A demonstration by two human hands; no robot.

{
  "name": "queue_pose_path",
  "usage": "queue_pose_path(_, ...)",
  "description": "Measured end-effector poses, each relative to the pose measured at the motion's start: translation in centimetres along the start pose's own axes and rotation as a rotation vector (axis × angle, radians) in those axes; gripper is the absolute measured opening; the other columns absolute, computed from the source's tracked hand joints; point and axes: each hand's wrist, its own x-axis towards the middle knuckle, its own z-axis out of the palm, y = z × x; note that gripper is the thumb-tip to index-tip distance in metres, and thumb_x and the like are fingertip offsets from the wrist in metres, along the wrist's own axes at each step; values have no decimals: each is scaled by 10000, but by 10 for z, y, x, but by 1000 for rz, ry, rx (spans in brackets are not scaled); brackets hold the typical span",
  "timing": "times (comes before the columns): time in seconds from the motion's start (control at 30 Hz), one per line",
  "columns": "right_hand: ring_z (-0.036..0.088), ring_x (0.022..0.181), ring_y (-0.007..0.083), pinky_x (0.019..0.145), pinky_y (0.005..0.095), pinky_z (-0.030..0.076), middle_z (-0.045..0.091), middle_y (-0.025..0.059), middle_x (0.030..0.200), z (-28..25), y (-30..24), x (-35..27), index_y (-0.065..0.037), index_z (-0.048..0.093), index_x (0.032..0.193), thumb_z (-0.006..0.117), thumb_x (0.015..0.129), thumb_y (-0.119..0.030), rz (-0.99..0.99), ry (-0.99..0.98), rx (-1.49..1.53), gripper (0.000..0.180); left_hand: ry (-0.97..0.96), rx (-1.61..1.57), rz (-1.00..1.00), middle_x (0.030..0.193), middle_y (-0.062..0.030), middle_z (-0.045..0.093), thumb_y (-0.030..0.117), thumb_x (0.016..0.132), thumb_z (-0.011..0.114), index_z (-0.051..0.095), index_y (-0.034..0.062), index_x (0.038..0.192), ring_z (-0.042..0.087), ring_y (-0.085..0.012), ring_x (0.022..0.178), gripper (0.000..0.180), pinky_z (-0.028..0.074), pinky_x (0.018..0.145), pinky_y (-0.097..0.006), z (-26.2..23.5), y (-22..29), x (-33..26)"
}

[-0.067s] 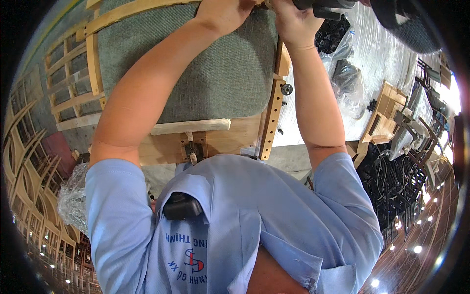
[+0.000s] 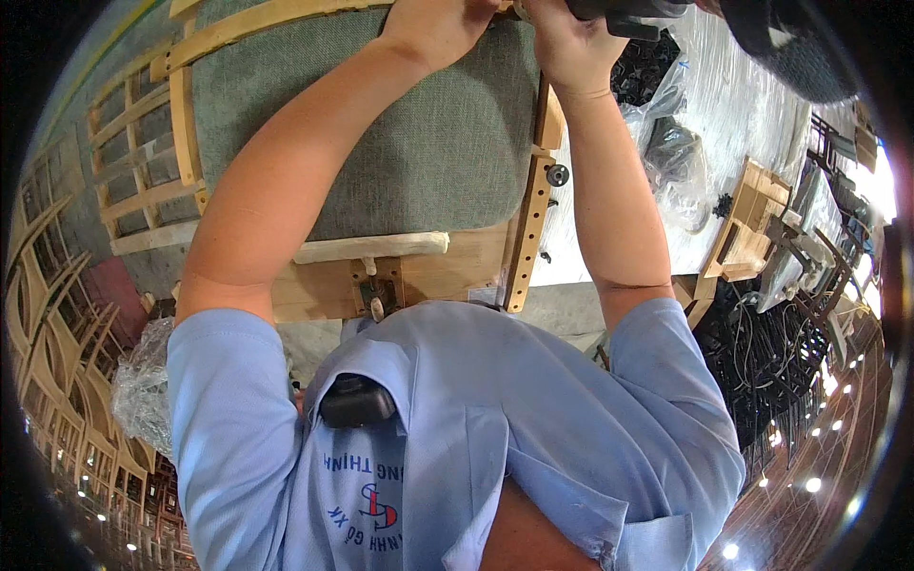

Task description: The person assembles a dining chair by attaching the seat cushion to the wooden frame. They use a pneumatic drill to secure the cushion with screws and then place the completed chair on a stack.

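A grey-green fabric cushion panel (image 2: 381, 171) lies in front of me in a pale wooden frame. My left hand (image 2: 443, 30) is at the panel's far edge, by the curved wooden rail (image 2: 276, 19). My right hand (image 2: 576, 48) is close beside it, at the panel's far right corner. Both hands' fingers are mostly cut off by the top of the picture, so what they grip does not show. Right against my right hand is a black tool-like object (image 2: 633, 14), only partly in view; I cannot tell its kind.
A wooden clamp jig with a padded white bar (image 2: 371, 246) stands close to my body. Right of it runs a perforated wooden strip (image 2: 528, 233) with a black knob (image 2: 558, 174). Clear plastic wrap (image 2: 678, 162) covers the right-hand surface. Wooden frames (image 2: 143, 152) stand at left.
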Motion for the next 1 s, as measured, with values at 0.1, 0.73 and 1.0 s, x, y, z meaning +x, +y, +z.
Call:
queue_pose_path(0.1, 589, 821, 124, 791, 289, 479, 627, 2, 881, 4, 4, 0, -57, 653, 1021, 756, 903, -78, 57, 19, 108, 158, 1, 37, -33, 846, -233, 697, 212, 929, 582, 645, 16, 865, 678, -448, 826, 216, 538, 717, -514, 0, 1, 1)
queue_pose_path(0.73, 687, 767, 172, 722, 338, 563, 675, 65, 827, -29, -38, 17, 6, 645, 1072, 718, 872, -35, 56, 166, 586, 216, 177, -1601, -933, 1189, -220, 641, 1, 1012, 548, 537, -112, 1263, 650, -373, 1189, 275, 524, 1102, -441, -26, 54, -207)
queue_pose_path(1.0, 618, 752, 264, 732, 494, 534, 599, 126, 896, -92, -125, -96, -44, 550, 1204, 660, 895, -155, 13, 50, 1123, 347, 182, -1575, -1053, 1016, -169, 696, 72, 1015, 633, 596, -26, 1152, 726, -268, 937, 172, 615, 843, -332, -38, 85, -225)
